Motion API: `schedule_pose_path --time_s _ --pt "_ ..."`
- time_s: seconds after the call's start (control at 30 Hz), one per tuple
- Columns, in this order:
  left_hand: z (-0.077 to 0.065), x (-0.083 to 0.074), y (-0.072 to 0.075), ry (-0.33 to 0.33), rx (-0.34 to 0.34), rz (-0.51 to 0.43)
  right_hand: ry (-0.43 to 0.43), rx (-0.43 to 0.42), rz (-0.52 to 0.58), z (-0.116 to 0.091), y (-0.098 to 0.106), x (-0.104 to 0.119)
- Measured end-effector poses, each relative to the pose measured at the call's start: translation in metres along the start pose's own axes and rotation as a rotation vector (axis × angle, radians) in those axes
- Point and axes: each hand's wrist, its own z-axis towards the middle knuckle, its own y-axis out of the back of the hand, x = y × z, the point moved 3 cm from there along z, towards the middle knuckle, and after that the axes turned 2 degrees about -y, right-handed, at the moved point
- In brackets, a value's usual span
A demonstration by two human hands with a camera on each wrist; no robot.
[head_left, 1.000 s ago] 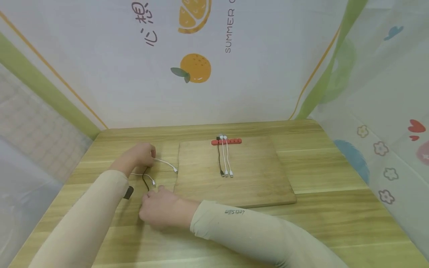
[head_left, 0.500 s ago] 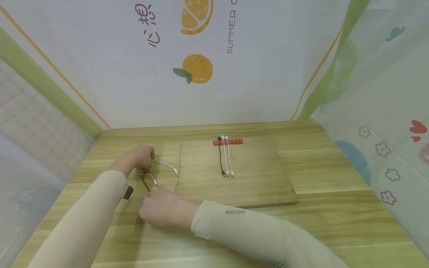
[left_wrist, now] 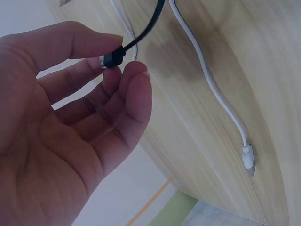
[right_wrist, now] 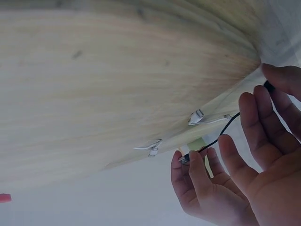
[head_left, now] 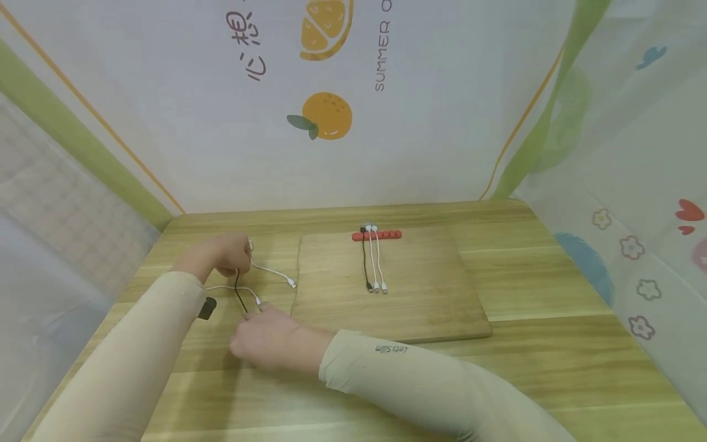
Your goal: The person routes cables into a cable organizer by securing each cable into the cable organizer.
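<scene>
The person's left hand [left_wrist: 70, 136] pinches one plug end of a thin black charging cable [head_left: 240, 296] between thumb and fingertips, lifted just above the pale wooden table [head_left: 552, 344] at its near left. The right hand [head_left: 265, 341], reaching across just in front, closes its thumb and fingertips on the cable's other end, so the black cable hangs in a short arc between the two hands. Two loose white charging cables [head_left: 273, 271] lie on the table beside the hands, touching neither. Further right, on a square wooden board [head_left: 420, 294], a red silicone cable clip strip [head_left: 377, 234] sits at the far edge with one black and two white cables already pressed into its left slots (their free ends trailing toward the near side). Judging from this, three cables are seated and three remain; the strip's right slots look unfilled. The right-hand fingertips hide the plug they hold, and a small dark object [head_left: 207, 308] at the left sleeve is unclear.
</scene>
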Motion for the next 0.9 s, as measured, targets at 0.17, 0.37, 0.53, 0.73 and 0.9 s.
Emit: schedule_pose_path --time_s 0.17,0.37,0.53,0.73,0.9 --pt "-0.006 -0.006 0.000 0.003 0.004 -0.001 0.010 -0.031 -0.031 -0.002 0.002 -0.001" --pt "-0.007 -0.013 0.005 -0.047 -0.024 0.050 -0.004 -0.039 -0.056 -0.007 0.010 -0.005" --pt "-0.011 -0.022 0.011 -0.074 -0.097 0.103 -0.031 -0.074 -0.066 -0.016 0.014 -0.010" --pt "-0.015 -0.042 0.020 -0.128 -0.216 0.110 -0.100 -0.114 -0.016 -0.028 0.013 -0.024" --pt "-0.017 -0.065 0.030 -0.166 -0.333 0.136 -0.159 -0.163 0.007 -0.040 0.011 -0.040"
